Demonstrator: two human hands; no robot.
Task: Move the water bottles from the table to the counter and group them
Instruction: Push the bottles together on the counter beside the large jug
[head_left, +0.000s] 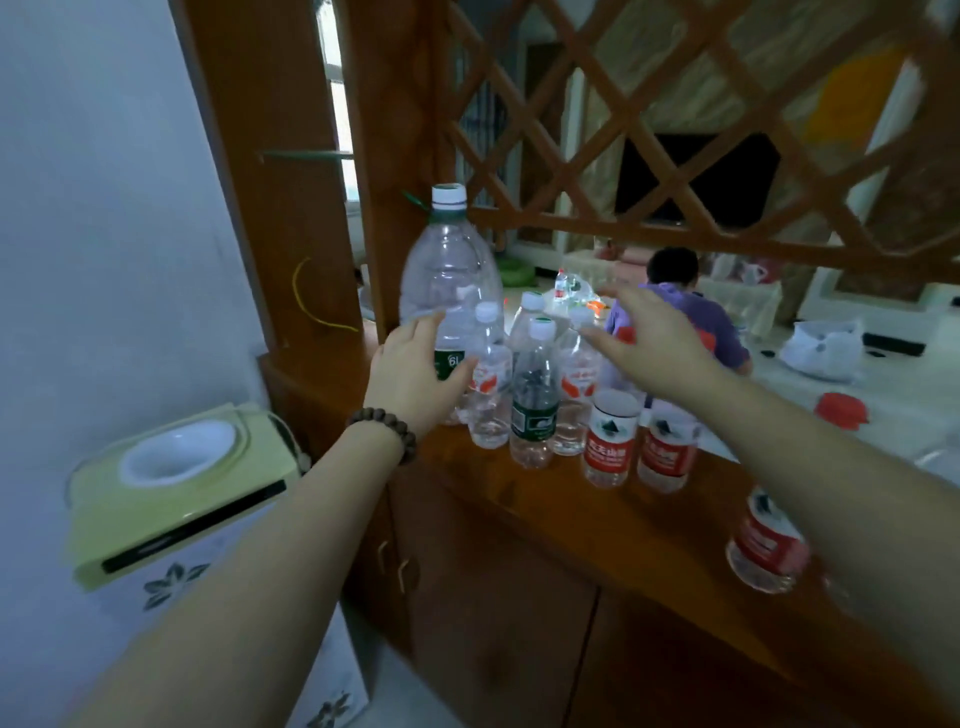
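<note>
Several clear water bottles stand grouped on the wooden counter (524, 499). A large 6L jug (451, 270) with a white cap rises at the back left. In front stand a red-labelled small bottle (489, 379), a green-labelled bottle (535, 395) and two short red-labelled bottles (610, 441). One more red-labelled bottle (768, 540) stands apart to the right, partly behind my right forearm. My left hand (415, 374) lies against the jug's lower left side with relaxed fingers. My right hand (649, 338) hovers with fingers spread over the bottles at the back right, holding nothing.
A yellow-green water dispenser (171, 488) stands left of the counter against the wall. A wooden lattice screen (675, 130) rises behind the counter. Beyond it a person in purple (691, 306) sits on the floor among bags and a red lid (841, 410).
</note>
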